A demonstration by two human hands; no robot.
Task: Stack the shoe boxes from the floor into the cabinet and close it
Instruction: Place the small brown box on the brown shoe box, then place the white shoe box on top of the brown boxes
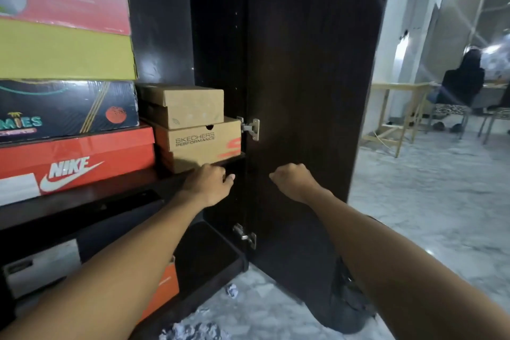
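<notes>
Both hands, left hand (211, 183) and right hand (294, 181), loosely curled beside Skechers box (200, 143).

the cabinet (165, 22) and its open door (311, 63) are a very dark brown, nearly black, with silver metal hinges (250, 128). on the shelf, the nike box (74, 163) is red-orange with a white swoosh and a white label. above it lies a navy box (66, 107) with teal lettering, yellow stripes and an orange-red disc, then a plain yellow-green box (66, 54), then a pink-red box (63, 0) with pale print. the skechers box (198, 142) is tan cardboard with dark lettering and an orange mark; the box on it (182, 105) is plain tan. lower down, an orange box (165, 287). the floor (427, 201) is grey-white marbled. one chair seat (448, 110) is black-and-white zebra patterned.
</notes>
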